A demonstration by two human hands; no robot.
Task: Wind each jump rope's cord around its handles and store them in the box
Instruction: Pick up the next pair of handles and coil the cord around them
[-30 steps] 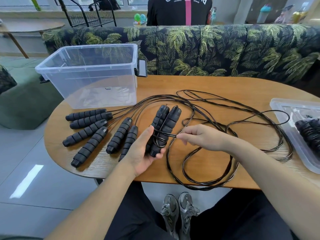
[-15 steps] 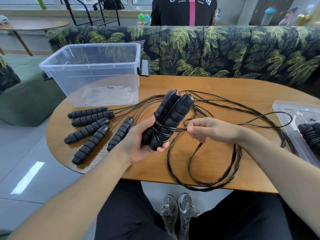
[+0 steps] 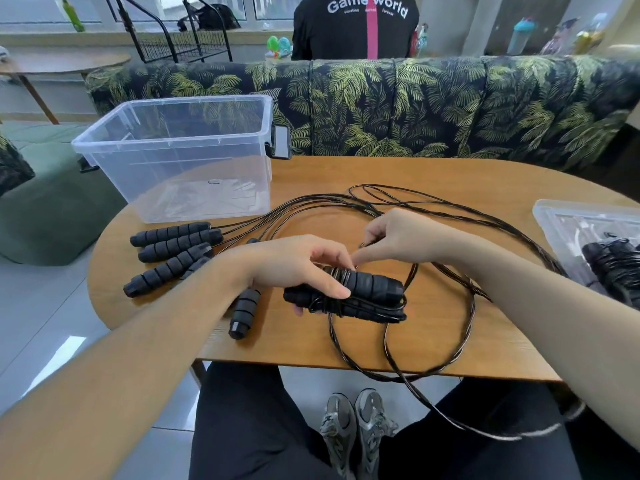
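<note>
Over the table, left hand grips paired handles (cord-wrapped).

The handles and cords are black. The tabletop is brown wood; the box at upper left is clear. The sofa has green palm leaves on dark.

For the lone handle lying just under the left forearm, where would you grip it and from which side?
Grip the lone handle across its ribbed middle, coming from above with fingers on its two long sides. It lies flat on the table, butt end toward the near edge, apart from the held bundle; its far end runs under the left hand, so the near half is freer.
</note>
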